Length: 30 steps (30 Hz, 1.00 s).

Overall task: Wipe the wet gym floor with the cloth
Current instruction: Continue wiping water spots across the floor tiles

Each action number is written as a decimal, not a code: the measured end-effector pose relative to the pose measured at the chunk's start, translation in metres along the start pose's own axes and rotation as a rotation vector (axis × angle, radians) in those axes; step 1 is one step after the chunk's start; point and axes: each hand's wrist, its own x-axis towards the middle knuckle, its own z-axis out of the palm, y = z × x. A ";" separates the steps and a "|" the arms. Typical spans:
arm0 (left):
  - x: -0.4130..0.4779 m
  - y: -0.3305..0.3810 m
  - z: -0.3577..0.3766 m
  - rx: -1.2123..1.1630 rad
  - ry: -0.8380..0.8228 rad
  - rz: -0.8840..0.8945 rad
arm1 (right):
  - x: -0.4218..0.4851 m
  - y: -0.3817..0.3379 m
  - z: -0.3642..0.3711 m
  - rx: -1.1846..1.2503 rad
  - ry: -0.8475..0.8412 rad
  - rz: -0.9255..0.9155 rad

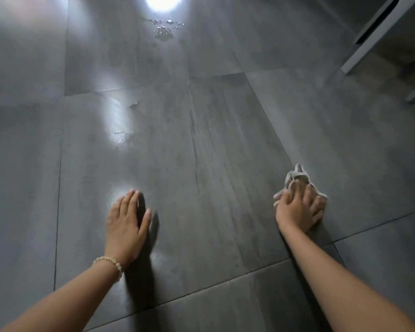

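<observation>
One view, the head camera, looking down at both hands: where is the cloth, and what holds it? (reader)

Cloth (295,180), pale and bunched, lies on the dark tiled floor (225,152) at lower right, under my right hand (297,209). My fingers curl over the top of the bundle and press it down. Loose folds and a hem stick out ahead of the knuckles and to either side. (me)

And the other hand? (reader)

Left hand (127,219), beaded bracelet (109,262) at the wrist: fingers straight and close together, thumb apart, palm down, holding nothing. Whether the palm bears on the tile or floats just above it I cannot tell. It is well apart from the cloth. (me)

How will the cloth handle? (reader)

Light, soft and without stiffness, I judge. It will crumple rather than slide as a sheet, so I take it from above, whole palm on the thickest part of the bundle, not by a trailing edge. It should grow heavier as it soaks, and may drag. The tile looks glossy, so a wet patch may be slippery under a bracing palm. (me)

Where is the water? (reader)

Beaded droplets (164,29) lie far ahead, below the bright reflection. A small puddle (121,137) lies nearer, ahead of my left hand. Both are well apart from the cloth. Grey furniture (381,37) stands at upper right. (me)
</observation>
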 end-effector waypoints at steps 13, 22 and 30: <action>0.006 -0.039 -0.040 -0.094 0.103 -0.133 | -0.106 -0.139 0.042 -0.457 -0.531 -1.282; -0.013 -0.014 -0.011 -0.085 -0.006 0.016 | -0.106 -0.080 0.048 -0.198 -0.258 -0.934; -0.022 0.011 -0.003 -0.091 0.005 0.048 | -0.040 0.049 0.010 -0.163 0.028 -0.524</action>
